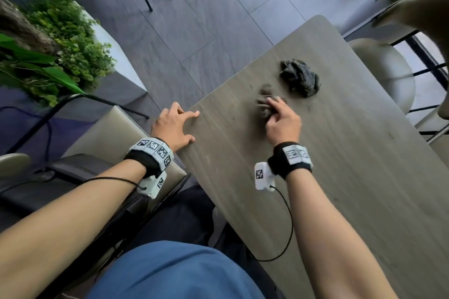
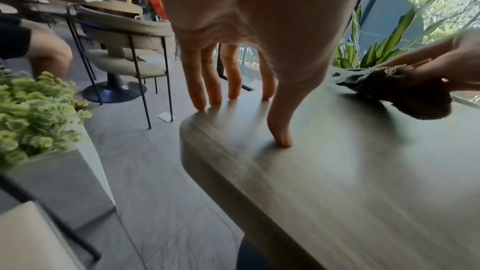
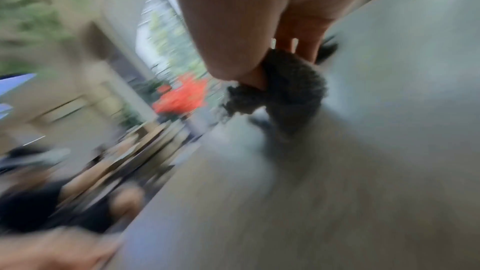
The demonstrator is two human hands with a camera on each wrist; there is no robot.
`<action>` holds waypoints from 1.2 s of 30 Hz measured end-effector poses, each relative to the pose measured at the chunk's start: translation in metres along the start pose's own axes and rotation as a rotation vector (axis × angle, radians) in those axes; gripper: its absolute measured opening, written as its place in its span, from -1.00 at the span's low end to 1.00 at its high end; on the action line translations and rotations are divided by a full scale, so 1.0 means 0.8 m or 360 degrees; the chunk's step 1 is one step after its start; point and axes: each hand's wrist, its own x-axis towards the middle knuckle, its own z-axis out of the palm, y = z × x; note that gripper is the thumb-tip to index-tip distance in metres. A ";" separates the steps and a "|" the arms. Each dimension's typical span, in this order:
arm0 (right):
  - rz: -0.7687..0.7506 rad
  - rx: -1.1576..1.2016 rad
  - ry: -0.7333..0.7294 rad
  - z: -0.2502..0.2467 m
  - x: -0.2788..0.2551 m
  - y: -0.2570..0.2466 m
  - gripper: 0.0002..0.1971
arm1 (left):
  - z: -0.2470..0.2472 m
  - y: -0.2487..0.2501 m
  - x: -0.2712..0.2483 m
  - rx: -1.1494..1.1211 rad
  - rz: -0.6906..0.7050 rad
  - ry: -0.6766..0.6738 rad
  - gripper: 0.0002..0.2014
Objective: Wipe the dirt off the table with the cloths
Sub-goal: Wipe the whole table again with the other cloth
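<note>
Right hand (image 1: 283, 122) gripping cloth (image 1: 266, 104)

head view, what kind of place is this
Probably a cafe or lounge seating area. A wood-grain table has padded chairs around it, planters of greenery line the tiled floor, and the left wrist view shows another person seated at a further table beside large windows.
</note>
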 end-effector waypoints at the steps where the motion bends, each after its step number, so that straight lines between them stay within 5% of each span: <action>1: 0.0141 -0.0091 0.0004 -0.009 0.009 0.013 -0.46 | -0.001 0.002 0.000 0.0013 -0.0037 0.0011 -0.29; 4: 0.0217 -0.0436 -0.0138 0.015 -0.006 0.012 -0.35 | -0.009 0.007 0.006 0.0097 -0.0095 -0.0050 -0.28; 11: -0.0470 -0.0438 -0.0513 0.109 -0.124 -0.053 -0.35 | -0.014 0.016 0.007 0.0225 -0.0078 -0.0162 -0.31; 14: -0.0734 -0.0488 -0.0831 0.100 -0.136 -0.046 -0.44 | -0.009 0.017 0.001 0.0207 -0.0006 -0.0063 -0.40; 16: -0.0703 -0.0380 -0.0951 0.074 -0.118 -0.036 -0.43 | -0.009 0.024 -0.001 0.0233 0.0031 -0.0053 -0.41; 21: -0.0070 -0.0053 -0.0108 -0.030 -0.032 0.013 -0.44 | 0.004 0.060 -0.012 0.0309 0.0014 -0.0211 -0.03; 25: 0.0403 -0.0312 -0.0076 -0.063 -0.007 0.055 -0.42 | 0.004 0.070 -0.010 0.0379 0.0020 -0.0234 0.04; 30: 0.0279 -0.0505 -0.0129 0.013 -0.068 0.020 -0.37 | 0.008 0.063 -0.004 0.0392 0.0075 -0.0274 0.09; 36: -0.0228 -0.0431 -0.0435 0.085 -0.186 -0.032 -0.40 | 0.015 0.058 -0.009 0.0427 0.0123 -0.0234 0.01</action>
